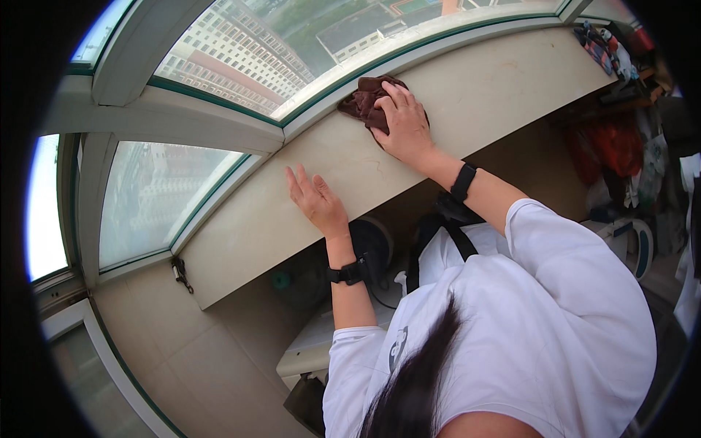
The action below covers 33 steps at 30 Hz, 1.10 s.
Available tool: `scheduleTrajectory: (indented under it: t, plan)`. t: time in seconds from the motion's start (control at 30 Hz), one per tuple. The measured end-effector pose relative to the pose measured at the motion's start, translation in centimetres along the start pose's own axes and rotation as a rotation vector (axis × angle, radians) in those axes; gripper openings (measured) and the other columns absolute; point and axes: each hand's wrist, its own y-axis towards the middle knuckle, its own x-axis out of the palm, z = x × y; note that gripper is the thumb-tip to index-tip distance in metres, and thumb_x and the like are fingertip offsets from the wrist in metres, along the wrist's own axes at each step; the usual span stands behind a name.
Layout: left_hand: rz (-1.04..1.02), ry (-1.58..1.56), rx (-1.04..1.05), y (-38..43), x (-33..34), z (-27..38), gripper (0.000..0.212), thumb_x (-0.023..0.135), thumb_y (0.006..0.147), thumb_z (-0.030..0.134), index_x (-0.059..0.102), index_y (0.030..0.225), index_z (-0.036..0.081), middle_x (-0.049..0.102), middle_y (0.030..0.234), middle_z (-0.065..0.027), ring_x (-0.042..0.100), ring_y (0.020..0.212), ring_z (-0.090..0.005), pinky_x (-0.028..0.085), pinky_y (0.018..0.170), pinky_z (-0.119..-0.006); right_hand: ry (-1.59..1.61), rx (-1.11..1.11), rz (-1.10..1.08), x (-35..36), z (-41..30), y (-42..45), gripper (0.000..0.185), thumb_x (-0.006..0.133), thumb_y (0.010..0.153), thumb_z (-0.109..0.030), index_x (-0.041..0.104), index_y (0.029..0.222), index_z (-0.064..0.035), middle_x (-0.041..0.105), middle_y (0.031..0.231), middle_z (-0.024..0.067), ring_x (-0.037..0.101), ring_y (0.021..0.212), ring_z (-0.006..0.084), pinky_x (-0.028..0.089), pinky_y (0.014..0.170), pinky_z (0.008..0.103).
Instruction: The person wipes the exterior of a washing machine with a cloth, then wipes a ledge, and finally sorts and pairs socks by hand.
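Note:
My right hand presses a bunched dark brown cloth onto the pale window sill, close against the window frame. Its fingers are spread and bent over the cloth, which partly hides beneath the palm. To the left, my left hand is held over the sill near its front edge, fingers apart and nothing in it. Faint brownish marks show on the sill between the two hands.
Window panes with a pale frame run along the sill's far side. Patterned fabric items lie at its right end. Below it are a red plastic bag and a white appliance. A small dark metal latch or clip is by the left end.

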Motion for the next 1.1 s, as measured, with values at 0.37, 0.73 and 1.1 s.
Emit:
scheduleTrajectory:
  t: [0.37, 0.73, 1.1]
  plan:
    - [-0.016, 0.045, -0.011, 0.0, -0.6, -0.2, 0.043, 0.043, 0.104, 0.030, 0.055, 0.130, -0.002, 0.042, 0.145, -0.0227, 0.041, 0.130, -0.0410, 0.035, 0.107, -0.047, 0.280, -0.109, -0.060, -1.4, -2.5, 1.2, 0.040, 0.076, 0.063, -0.008, 0.056, 0.097, -0.0103, 0.060, 0.108, 0.0042, 0.052, 0.108, 0.0292, 0.043, 0.091, 0.0412]
    - [-0.028, 0.040, -0.014, 0.2, -0.2, 0.2, 0.045, 0.041, 0.104, 0.031, 0.056, 0.128, -0.004, 0.042, 0.144, -0.0238, 0.042, 0.129, -0.0410, 0.036, 0.106, -0.047, 0.110, -0.154, -0.114, 5.5, -6.4, 3.7, 0.048, 0.079, 0.065, -0.016, 0.060, 0.109, -0.0135, 0.054, 0.127, 0.0040, 0.047, 0.116, 0.0275, 0.043, 0.087, 0.0438]
    - [-0.017, 0.090, 0.032, 0.2, -0.7, -0.4, 0.042, 0.043, 0.104, 0.028, 0.054, 0.129, -0.003, 0.042, 0.144, -0.0233, 0.038, 0.133, -0.0402, 0.034, 0.108, -0.048, -0.080, -0.148, -0.170, 1.6, -2.3, 2.1, 0.044, 0.074, 0.071, -0.015, 0.059, 0.112, -0.0136, 0.052, 0.137, 0.0031, 0.047, 0.117, 0.0295, 0.044, 0.088, 0.0438]
